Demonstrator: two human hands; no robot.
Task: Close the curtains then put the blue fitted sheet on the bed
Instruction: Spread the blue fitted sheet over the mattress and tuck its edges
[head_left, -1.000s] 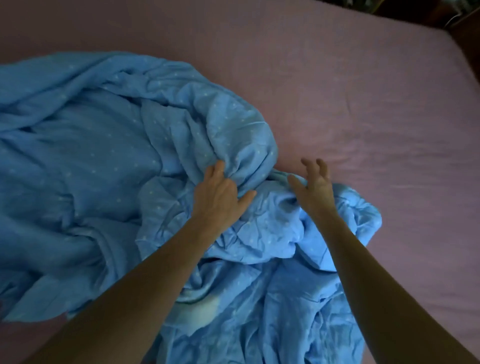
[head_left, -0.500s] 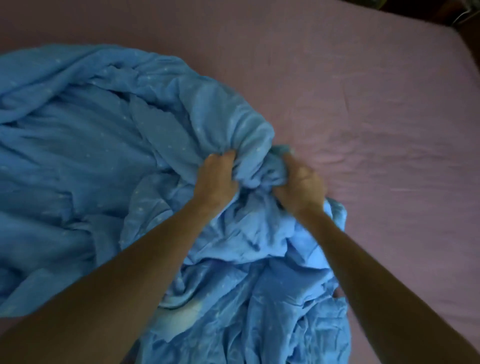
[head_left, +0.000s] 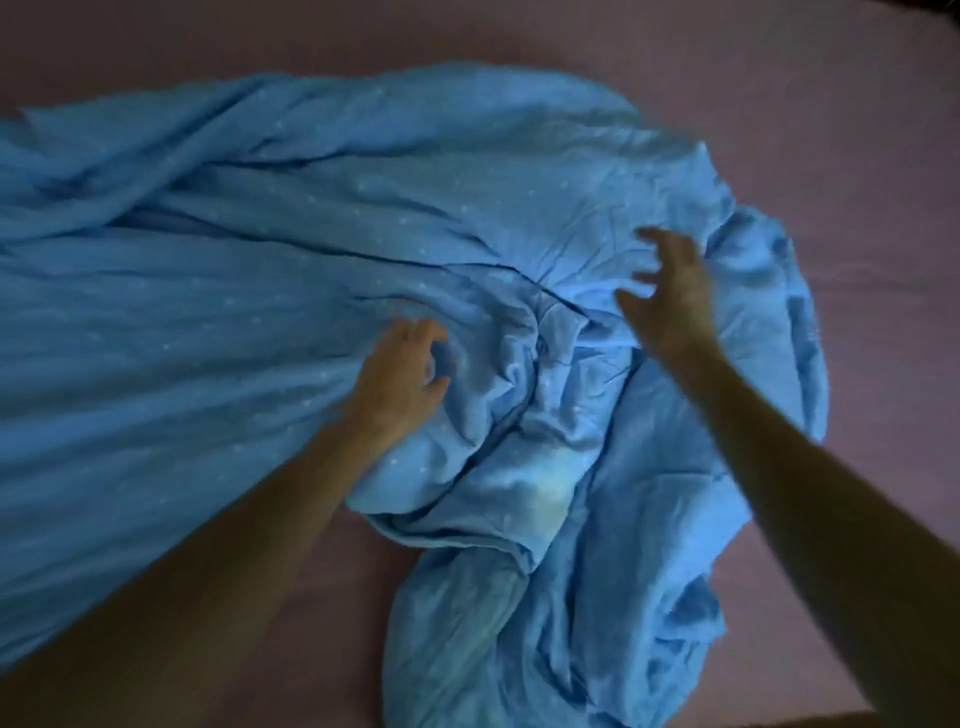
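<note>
The blue fitted sheet (head_left: 260, 322), dotted with small white spots, lies crumpled across the pink-covered bed (head_left: 857, 130). It spreads from the left edge to the right of middle, with a bunched fold trailing toward me. My left hand (head_left: 400, 374) rests on the sheet near the middle, fingers curled and apart, gripping nothing. My right hand (head_left: 670, 291) hovers just over the sheet's right part, fingers spread and blurred. No curtains are in view.
Bare pink bed surface shows along the top, the right side and at the bottom on both sides of the trailing fold. A dark strip of the bed's near edge (head_left: 810, 719) shows at the bottom right.
Both hands were clenched on a bunch of the sheet half a second ago; now both have let go and opened. The bunch has been thrown forward and the sheet lies flatter and wider.
</note>
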